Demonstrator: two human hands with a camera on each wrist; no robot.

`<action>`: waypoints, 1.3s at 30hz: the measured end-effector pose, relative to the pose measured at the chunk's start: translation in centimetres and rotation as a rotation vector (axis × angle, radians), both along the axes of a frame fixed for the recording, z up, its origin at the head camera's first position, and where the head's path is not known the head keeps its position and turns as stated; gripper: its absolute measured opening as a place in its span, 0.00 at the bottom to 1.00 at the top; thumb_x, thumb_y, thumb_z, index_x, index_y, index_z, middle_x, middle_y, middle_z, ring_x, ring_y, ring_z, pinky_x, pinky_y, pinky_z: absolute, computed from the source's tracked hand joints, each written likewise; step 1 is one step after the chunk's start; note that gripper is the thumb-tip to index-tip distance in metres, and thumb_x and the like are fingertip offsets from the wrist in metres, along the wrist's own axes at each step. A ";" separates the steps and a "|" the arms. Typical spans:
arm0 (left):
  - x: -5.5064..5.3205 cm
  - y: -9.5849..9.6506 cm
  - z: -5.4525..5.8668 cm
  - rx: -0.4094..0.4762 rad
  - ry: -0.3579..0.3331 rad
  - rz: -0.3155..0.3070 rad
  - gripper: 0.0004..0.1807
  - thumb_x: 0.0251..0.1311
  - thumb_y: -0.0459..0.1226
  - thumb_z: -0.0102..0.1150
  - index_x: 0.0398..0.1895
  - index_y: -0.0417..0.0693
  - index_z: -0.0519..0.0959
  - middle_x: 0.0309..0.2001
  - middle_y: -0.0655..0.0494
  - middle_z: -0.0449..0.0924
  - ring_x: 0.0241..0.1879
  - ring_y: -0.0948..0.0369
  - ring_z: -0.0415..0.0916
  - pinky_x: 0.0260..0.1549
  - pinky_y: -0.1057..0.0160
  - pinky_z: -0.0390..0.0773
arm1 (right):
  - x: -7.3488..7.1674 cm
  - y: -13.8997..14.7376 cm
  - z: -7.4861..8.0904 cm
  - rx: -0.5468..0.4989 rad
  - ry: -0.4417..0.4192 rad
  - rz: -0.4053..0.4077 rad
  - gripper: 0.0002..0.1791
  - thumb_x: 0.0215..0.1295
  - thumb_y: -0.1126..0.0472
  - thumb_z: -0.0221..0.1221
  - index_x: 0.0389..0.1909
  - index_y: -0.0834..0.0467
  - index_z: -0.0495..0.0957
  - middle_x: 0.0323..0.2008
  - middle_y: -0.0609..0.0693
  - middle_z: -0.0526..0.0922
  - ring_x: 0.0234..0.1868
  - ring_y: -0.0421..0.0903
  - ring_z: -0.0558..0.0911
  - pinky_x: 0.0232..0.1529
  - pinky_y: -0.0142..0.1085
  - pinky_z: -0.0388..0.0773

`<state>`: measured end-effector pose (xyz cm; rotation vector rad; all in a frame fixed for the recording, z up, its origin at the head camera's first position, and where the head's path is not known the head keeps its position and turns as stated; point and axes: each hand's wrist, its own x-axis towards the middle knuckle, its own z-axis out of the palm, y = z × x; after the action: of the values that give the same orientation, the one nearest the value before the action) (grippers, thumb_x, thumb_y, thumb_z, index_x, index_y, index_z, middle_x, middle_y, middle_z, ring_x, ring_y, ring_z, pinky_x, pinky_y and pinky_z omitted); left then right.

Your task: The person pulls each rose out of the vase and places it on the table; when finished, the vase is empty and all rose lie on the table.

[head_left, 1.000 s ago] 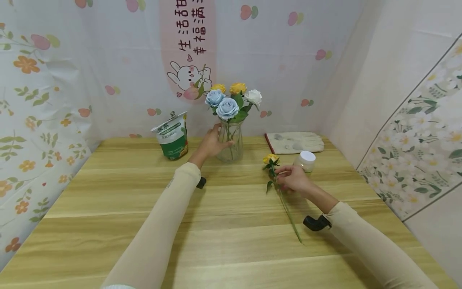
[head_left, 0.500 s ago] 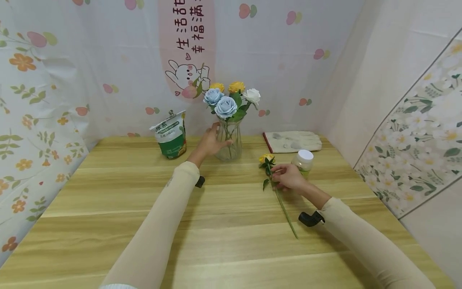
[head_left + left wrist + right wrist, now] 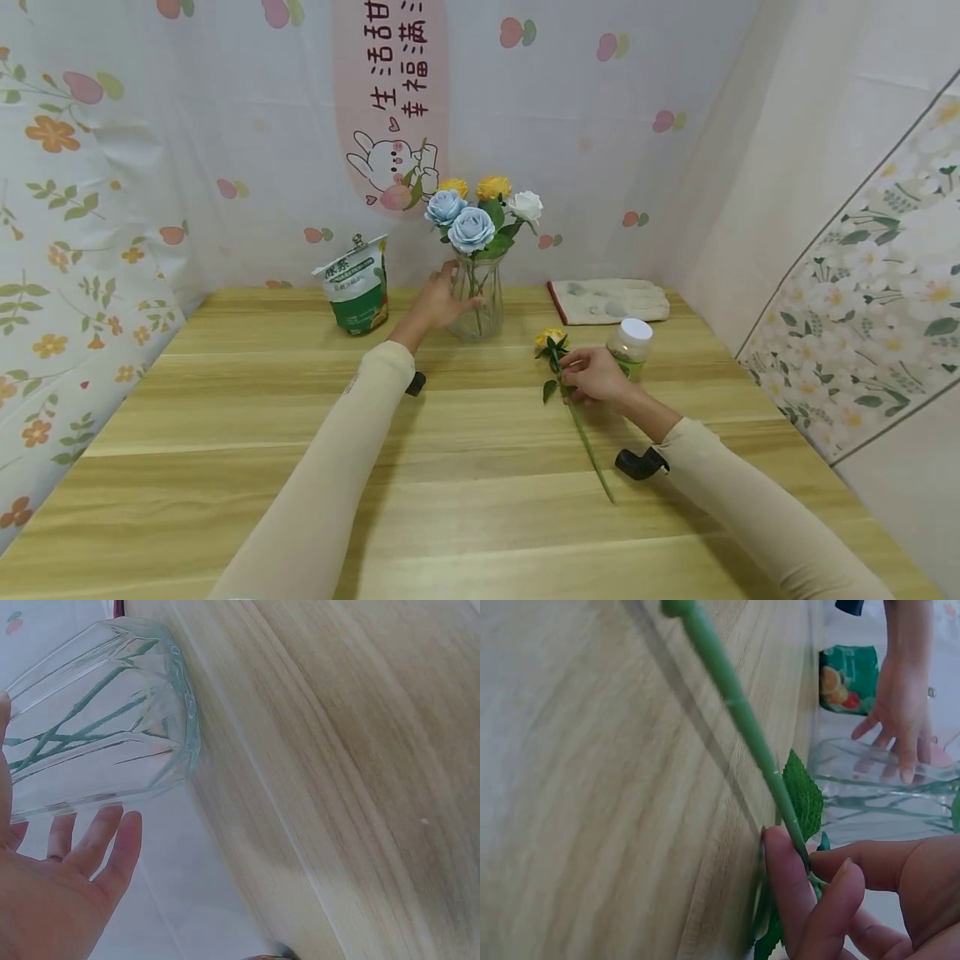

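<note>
A clear glass vase (image 3: 489,304) stands at the back middle of the table, holding blue roses (image 3: 472,231), yellow roses and a white rose. My left hand (image 3: 442,298) grips its side, thumb in front and fingers at the back; in the left wrist view the green stems show through the ribbed glass. To the right, my right hand (image 3: 595,375) pinches the stem of a single yellow rose (image 3: 552,337) between thumb and fingers. Its stem (image 3: 739,712) slants across the right wrist view, with its shadow on the wood beneath.
A lidded jar (image 3: 630,346) stands just behind my right hand. Behind that lies a whitish glove (image 3: 615,301) with a red cuff. Left of the vase is a green and white pouch (image 3: 358,287) with a clip on top. Patterned cloth (image 3: 585,100) hangs behind the wooden table (image 3: 480,517).
My right hand has moved slightly left with the yellow rose, away from the jar, which shows more now. My left hand stays on the vase.
</note>
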<state>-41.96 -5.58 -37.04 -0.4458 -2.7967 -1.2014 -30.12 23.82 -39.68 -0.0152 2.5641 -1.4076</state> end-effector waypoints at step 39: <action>0.0 -0.1 -0.3 0.012 0.000 -0.023 0.51 0.61 0.55 0.65 0.77 0.47 0.48 0.68 0.37 0.61 0.66 0.44 0.63 0.64 0.44 0.65 | 0.1 -0.6 0.5 0.154 0.099 -0.027 0.14 0.67 0.63 0.59 0.50 0.66 0.77 0.43 0.63 0.83 0.21 0.49 0.86 0.23 0.38 0.80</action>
<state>-41.93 -5.69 -37.30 -0.4779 -2.7901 -1.2217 -30.04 23.25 -39.14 -0.0263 2.7567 -1.2441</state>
